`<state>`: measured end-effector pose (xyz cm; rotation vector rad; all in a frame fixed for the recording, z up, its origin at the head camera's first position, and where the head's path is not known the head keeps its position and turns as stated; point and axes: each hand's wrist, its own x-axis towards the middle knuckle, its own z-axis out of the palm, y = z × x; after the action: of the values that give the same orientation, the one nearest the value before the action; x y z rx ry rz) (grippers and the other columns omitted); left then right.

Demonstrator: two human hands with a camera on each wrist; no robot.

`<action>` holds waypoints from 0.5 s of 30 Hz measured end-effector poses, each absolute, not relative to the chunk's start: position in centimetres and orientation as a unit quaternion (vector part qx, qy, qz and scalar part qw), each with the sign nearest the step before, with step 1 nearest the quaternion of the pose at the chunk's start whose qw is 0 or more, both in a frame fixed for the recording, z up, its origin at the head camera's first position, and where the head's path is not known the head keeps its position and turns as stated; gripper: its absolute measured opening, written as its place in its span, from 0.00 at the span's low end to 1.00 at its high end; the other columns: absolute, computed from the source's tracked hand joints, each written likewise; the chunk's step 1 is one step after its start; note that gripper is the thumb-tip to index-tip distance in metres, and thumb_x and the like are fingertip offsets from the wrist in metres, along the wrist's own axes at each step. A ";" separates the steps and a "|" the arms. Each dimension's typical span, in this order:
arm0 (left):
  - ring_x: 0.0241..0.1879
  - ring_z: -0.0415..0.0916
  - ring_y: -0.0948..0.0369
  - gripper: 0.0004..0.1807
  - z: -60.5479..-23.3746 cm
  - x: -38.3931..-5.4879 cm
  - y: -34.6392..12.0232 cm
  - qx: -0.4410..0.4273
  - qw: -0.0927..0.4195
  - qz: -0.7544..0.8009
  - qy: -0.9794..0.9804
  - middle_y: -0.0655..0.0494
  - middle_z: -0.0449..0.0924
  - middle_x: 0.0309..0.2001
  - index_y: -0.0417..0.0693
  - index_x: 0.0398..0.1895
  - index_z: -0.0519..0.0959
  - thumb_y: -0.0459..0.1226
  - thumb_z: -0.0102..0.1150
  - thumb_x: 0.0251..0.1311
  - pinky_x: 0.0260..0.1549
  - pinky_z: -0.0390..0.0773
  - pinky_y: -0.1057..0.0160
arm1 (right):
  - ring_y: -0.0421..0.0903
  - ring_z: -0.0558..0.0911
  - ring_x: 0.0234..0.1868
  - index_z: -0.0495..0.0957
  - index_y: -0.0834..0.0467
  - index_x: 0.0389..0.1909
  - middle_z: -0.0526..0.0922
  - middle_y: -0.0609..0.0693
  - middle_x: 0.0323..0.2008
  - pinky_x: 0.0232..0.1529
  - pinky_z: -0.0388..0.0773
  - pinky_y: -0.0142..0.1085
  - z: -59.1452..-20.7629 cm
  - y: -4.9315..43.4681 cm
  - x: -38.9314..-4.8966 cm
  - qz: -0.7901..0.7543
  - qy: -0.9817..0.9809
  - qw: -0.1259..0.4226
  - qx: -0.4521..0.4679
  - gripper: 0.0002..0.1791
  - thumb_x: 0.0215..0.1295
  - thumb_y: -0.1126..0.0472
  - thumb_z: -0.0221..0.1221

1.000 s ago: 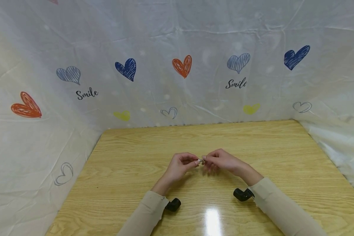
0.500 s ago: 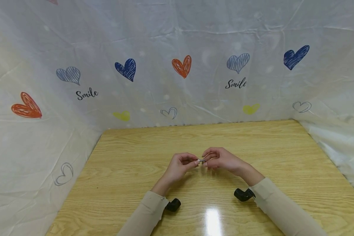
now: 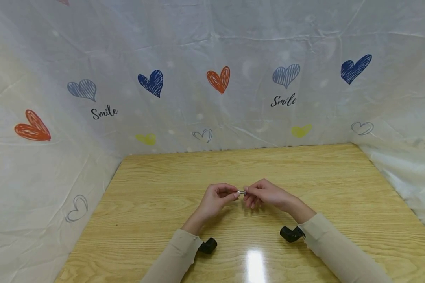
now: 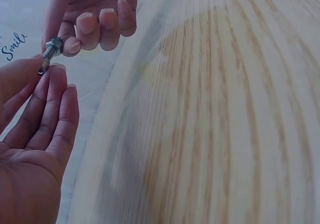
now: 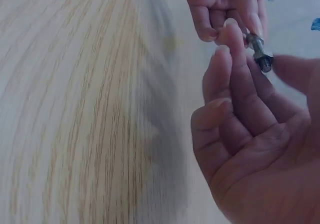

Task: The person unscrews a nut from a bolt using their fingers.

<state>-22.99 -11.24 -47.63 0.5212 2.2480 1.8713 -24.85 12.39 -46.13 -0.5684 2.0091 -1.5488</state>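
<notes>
Over the middle of the table, both hands meet at a small metal bolt (image 3: 241,192). My left hand (image 3: 216,199) pinches one end of it between thumb and fingertips. On the other end sits a nut (image 4: 56,44), with the threaded shank showing between the two hands in the left wrist view. My right hand (image 3: 267,193) holds the nut with thumb and index finger, its other fingers loosely curled below. In the right wrist view the bolt's dark tip (image 5: 266,67) pokes out past the nut. Fingertips hide the end in my left hand.
The wood-grain table (image 3: 156,220) stretches out under both hands. A white sheet (image 3: 184,110) printed with hearts hangs behind and at the sides. Black wrist cameras, left (image 3: 208,245) and right (image 3: 292,234), stick out from the sleeves.
My right fingers spread away from the nut half a second ago, and now pinch it again with the lower fingers curled down. The left hand keeps its hold in place.
</notes>
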 end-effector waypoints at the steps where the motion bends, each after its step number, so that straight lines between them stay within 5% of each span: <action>1: 0.45 0.85 0.44 0.07 -47.6 -23.0 -11.3 0.174 0.086 0.628 0.753 0.47 0.87 0.43 0.39 0.45 0.86 0.32 0.66 0.68 0.45 0.87 0.49 | 0.51 0.83 0.32 0.81 0.72 0.47 0.87 0.60 0.35 0.29 0.77 0.35 -46.1 12.4 -24.9 -0.577 0.742 0.267 -0.212 0.23 0.81 0.53 0.52; 8: 0.44 0.85 0.42 0.08 -47.7 -23.0 -11.4 0.176 0.083 0.631 0.751 0.47 0.87 0.42 0.37 0.45 0.86 0.32 0.66 0.67 0.44 0.87 0.51 | 0.58 0.82 0.39 0.71 0.67 0.65 0.81 0.63 0.51 0.34 0.79 0.39 -45.7 12.7 -25.0 -0.591 0.739 0.260 -0.195 0.26 0.73 0.58 0.63; 15: 0.44 0.86 0.48 0.08 -47.6 -23.0 -11.2 0.172 0.089 0.630 0.752 0.46 0.87 0.44 0.38 0.46 0.86 0.33 0.66 0.68 0.46 0.86 0.48 | 0.54 0.83 0.35 0.82 0.72 0.49 0.85 0.67 0.42 0.30 0.78 0.36 -45.6 12.4 -24.8 -0.579 0.744 0.264 -0.205 0.24 0.81 0.52 0.52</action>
<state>-23.05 -11.22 -47.64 0.5104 2.2381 1.8745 -24.85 12.43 -45.62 -0.5534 2.0111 -1.5658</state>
